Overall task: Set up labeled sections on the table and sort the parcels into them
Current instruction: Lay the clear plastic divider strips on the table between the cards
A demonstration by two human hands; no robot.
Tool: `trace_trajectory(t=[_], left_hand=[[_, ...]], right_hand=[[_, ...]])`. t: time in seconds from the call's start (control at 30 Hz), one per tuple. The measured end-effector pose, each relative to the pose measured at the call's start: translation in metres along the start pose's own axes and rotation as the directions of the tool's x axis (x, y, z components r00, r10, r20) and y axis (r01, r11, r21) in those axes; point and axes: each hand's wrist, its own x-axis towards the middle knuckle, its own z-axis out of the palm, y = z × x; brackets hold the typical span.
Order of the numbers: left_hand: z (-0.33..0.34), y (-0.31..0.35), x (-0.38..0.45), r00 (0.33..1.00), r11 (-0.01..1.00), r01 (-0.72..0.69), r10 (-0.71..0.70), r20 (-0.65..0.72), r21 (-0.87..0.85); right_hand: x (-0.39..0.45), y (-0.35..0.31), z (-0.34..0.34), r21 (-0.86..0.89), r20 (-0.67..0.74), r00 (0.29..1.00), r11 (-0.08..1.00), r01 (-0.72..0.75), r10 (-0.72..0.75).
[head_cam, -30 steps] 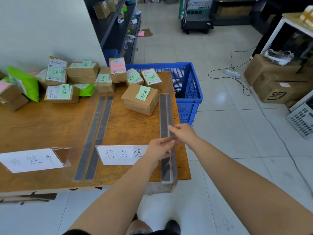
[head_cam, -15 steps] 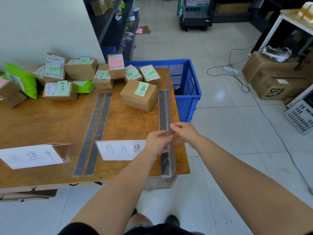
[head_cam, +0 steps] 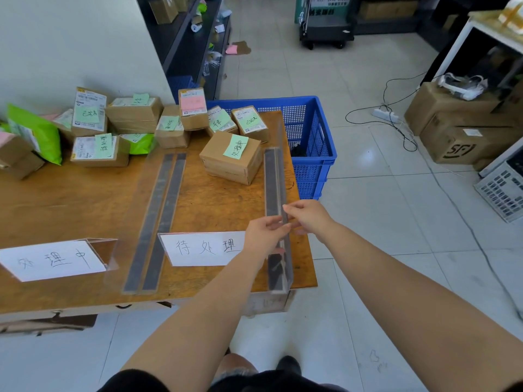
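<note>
A clear acrylic divider [head_cam: 274, 182] with a dark base strip stands along the right edge of the wooden table [head_cam: 70, 199]. My left hand [head_cam: 264, 232] and my right hand [head_cam: 308, 217] both pinch its upright wall near the middle, one from each side. A second divider [head_cam: 158, 219] lies further left. Between them stands a paper sign [head_cam: 202, 247] with handwritten characters, and another sign [head_cam: 51, 260] sits at the left. A cardboard parcel [head_cam: 230, 157] with a green note sits between the dividers. Several more parcels [head_cam: 133, 114] with notes crowd the back of the table.
A blue plastic crate [head_cam: 311, 142] stands on the floor against the table's right side. Cardboard boxes [head_cam: 458, 131] and a power strip with cables [head_cam: 386, 114] lie on the tiled floor at right. Dark shelving [head_cam: 184, 38] runs along the wall behind.
My hands have shifted slightly along the right-hand divider and pinch it closer together. The divider itself has barely moved.
</note>
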Motion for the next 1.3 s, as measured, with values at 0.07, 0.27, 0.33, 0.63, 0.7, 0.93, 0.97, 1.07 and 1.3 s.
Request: trace_trajectory(t=[0.07,0.27,0.33,0.63,0.7,0.93,0.97,1.07,1.3], left_hand=[[-0.004,0.002,0.001,0.998,0.997,0.056,-0.056,0.002,-0.058],[-0.009,0.009,0.002,1.000,0.990,0.000,0.003,-0.019,0.142],[-0.009,0.010,0.000,0.997,0.970,-0.062,0.069,-0.025,0.235],[-0.011,0.013,-0.003,0.963,0.853,-0.207,0.265,-0.056,0.479],[-0.011,0.013,-0.003,0.959,0.868,-0.221,0.276,-0.063,0.445],[-0.025,0.018,-0.010,0.972,0.966,-0.233,0.227,0.064,0.110],[-0.027,0.018,-0.012,0.970,0.969,-0.233,0.225,0.093,0.079],[-0.029,0.025,-0.018,0.960,0.965,-0.258,0.252,0.121,0.037],[-0.026,0.049,-0.037,0.921,0.921,-0.389,0.387,0.045,0.032]], right_hand=[[0.000,0.000,0.001,-0.040,0.010,1.000,0.999,0.005,-0.005],[-0.001,0.003,0.003,-0.240,-0.199,0.959,0.959,0.153,-0.203],[-0.001,0.000,0.004,-0.259,-0.224,0.922,0.931,0.257,-0.317],[-0.001,-0.047,0.024,-0.604,-0.112,0.971,0.791,0.101,-0.210],[0.000,-0.056,0.029,-0.622,-0.138,0.969,0.779,0.077,-0.206],[-0.006,-0.065,0.025,-0.588,-0.268,0.916,0.804,0.090,-0.298],[-0.007,-0.065,0.024,-0.579,-0.282,0.910,0.810,0.092,-0.305],[-0.013,-0.069,0.020,-0.578,-0.298,0.895,0.809,0.108,-0.332],[-0.033,-0.092,0.006,-0.593,-0.335,0.857,0.795,0.132,-0.392]])
